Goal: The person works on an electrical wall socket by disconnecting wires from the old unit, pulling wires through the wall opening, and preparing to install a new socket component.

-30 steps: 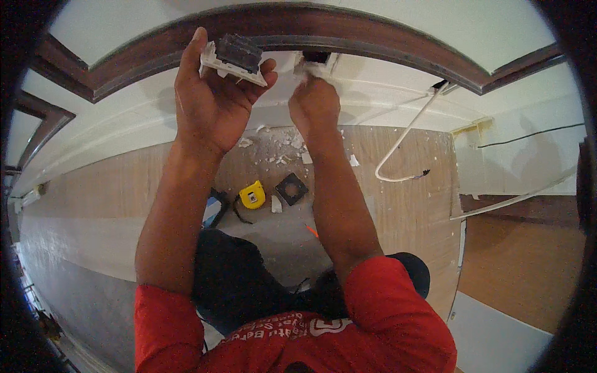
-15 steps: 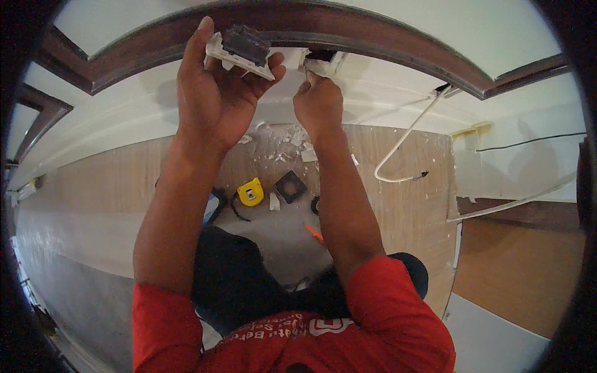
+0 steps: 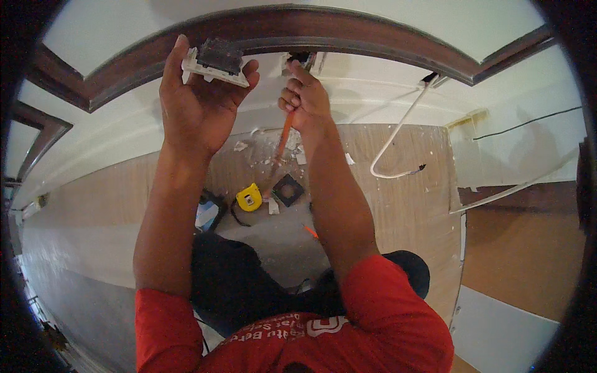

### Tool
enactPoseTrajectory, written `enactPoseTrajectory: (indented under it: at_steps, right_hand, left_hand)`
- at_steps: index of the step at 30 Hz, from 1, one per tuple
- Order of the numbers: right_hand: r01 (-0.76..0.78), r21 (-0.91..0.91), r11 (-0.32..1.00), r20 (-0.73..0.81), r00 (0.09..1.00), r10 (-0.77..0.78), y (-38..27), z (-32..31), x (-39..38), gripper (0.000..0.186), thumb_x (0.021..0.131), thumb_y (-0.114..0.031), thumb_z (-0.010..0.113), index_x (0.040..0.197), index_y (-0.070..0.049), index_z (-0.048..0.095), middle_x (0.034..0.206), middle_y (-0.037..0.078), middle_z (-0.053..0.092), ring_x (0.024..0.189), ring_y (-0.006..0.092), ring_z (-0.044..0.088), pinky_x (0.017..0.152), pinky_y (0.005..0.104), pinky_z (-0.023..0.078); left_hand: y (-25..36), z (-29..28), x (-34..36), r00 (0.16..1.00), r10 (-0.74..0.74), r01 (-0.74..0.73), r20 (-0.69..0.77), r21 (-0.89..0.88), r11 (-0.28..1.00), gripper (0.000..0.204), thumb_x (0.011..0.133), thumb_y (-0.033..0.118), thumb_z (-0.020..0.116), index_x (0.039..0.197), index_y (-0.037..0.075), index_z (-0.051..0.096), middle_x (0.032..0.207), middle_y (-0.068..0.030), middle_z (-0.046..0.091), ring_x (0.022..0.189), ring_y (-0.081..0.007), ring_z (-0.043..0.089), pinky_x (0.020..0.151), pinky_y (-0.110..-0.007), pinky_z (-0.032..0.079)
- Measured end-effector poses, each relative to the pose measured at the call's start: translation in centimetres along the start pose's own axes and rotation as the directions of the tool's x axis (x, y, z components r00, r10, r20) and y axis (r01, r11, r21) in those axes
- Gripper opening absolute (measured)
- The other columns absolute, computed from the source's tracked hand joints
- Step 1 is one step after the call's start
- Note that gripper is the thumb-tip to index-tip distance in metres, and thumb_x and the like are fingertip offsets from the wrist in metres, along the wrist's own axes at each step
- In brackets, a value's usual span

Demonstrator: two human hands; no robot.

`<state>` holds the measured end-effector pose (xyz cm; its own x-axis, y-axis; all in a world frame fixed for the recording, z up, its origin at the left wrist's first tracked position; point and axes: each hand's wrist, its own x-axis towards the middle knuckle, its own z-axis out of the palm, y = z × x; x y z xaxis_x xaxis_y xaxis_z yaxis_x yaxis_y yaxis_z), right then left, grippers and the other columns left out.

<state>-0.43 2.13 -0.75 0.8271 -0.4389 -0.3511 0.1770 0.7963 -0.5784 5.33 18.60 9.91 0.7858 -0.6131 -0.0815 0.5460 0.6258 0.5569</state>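
Note:
My left hand point(image 3: 202, 102) is raised, its fingers wrapped round the edges of an electrical fitting point(image 3: 217, 59) with a white frame and a dark boxy back. My right hand point(image 3: 306, 99) is just below a rough-edged square opening point(image 3: 301, 58) in the white wall, its index finger reaching up to the rim. The other fingers are curled round a slim orange tool point(image 3: 286, 132) that hangs down from the fist. The tool's lower part is blurred, so its kind cannot be made out.
On the wood-patterned surface lie white debris point(image 3: 292, 152), a yellow tape measure point(image 3: 249, 198), a black square piece with a round hole point(image 3: 288, 190) and an orange stick point(image 3: 311, 232). A white cable point(image 3: 398, 140) hangs from a second opening at right. Dark wooden trim point(image 3: 280, 28) runs above.
My left hand has moved slightly left and down with the fitting. My right hand has turned and its index finger has extended upward; the orange tool now shows below the fist.

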Motion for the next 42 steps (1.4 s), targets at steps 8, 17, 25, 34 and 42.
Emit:
enactPoseTrajectory:
  at_steps: [8, 17, 25, 34, 42]
  right_hand:
    - [0.172, 0.208, 0.963, 0.181, 0.961, -0.211, 1.6, 0.0, 2.7, 0.011, 0.094, -0.021, 0.065, 0.090, -0.023, 0.054, 0.063, -0.009, 0.039, 0.044, 0.0055, 0.034, 0.043, 0.0245, 0.030]
    - [0.230, 0.166, 0.959, 0.137, 0.958, -0.253, 1.8, -0.3, 4.3, 0.009, 0.095, -0.018, 0.063, 0.089, -0.020, 0.056, 0.064, -0.007, 0.041, 0.044, 0.0077, 0.037, 0.042, 0.0251, 0.030]
    - [0.113, -0.273, 0.955, -0.169, 0.972, -0.163, 6.4, -4.1, 2.5, 0.027, 0.098, -0.036, 0.062, 0.093, -0.009, 0.059, 0.073, 0.002, 0.052, 0.059, 0.0154, 0.053, 0.051, 0.0313, 0.043]
    - [0.424, -0.895, 0.140, 0.181, 0.632, -0.753, 5.4, -4.2, 3.2, 0.064, 0.102, -0.051, 0.043, 0.135, 0.004, 0.041, 0.097, 0.020, 0.057, 0.085, 0.0313, 0.059, 0.067, 0.0448, 0.049]
    - [-0.029, -0.525, 0.851, -0.211, 0.973, -0.097, 0.1, -1.5, -1.3, 0.044, 0.103, -0.046, 0.040, 0.120, -0.007, 0.052, 0.077, 0.003, 0.047, 0.050, 0.0108, 0.038, 0.041, 0.0278, 0.027]
  left_hand:
    - [0.3, -0.3, -0.1, 0.999, -0.036, 0.034, 0.037, 0.044, 0.998, 0.054, 0.093, 0.050, 0.060, 0.115, 0.001, 0.057, 0.101, -0.0175, 0.067, 0.097, -0.0392, 0.067, 0.086, -0.047, 0.057]
    - [-0.2, -0.6, 0.4, 0.993, -0.065, 0.061, 0.100, 0.048, 0.997, 0.051, 0.094, 0.049, 0.060, 0.111, 0.001, 0.060, 0.100, -0.0173, 0.069, 0.095, -0.0389, 0.068, 0.084, -0.047, 0.057]
    - [0.2, -0.6, 0.1, 0.998, -0.034, 0.035, 0.059, -0.011, 0.999, 0.050, 0.093, 0.048, 0.062, 0.113, 0.002, 0.061, 0.100, -0.0164, 0.069, 0.096, -0.0389, 0.068, 0.087, -0.049, 0.057]
    - [-0.3, -0.8, 0.6, 0.992, -0.074, 0.076, 0.098, -0.016, 0.997, 0.052, 0.091, 0.049, 0.064, 0.112, 0.002, 0.059, 0.100, -0.0155, 0.068, 0.097, -0.0391, 0.067, 0.087, -0.049, 0.057]
    - [-0.3, -0.5, 0.5, 0.998, -0.049, 0.049, 0.044, -0.003, 0.999, 0.052, 0.091, 0.049, 0.064, 0.112, 0.002, 0.058, 0.097, -0.0147, 0.068, 0.098, -0.0387, 0.067, 0.087, -0.049, 0.057]
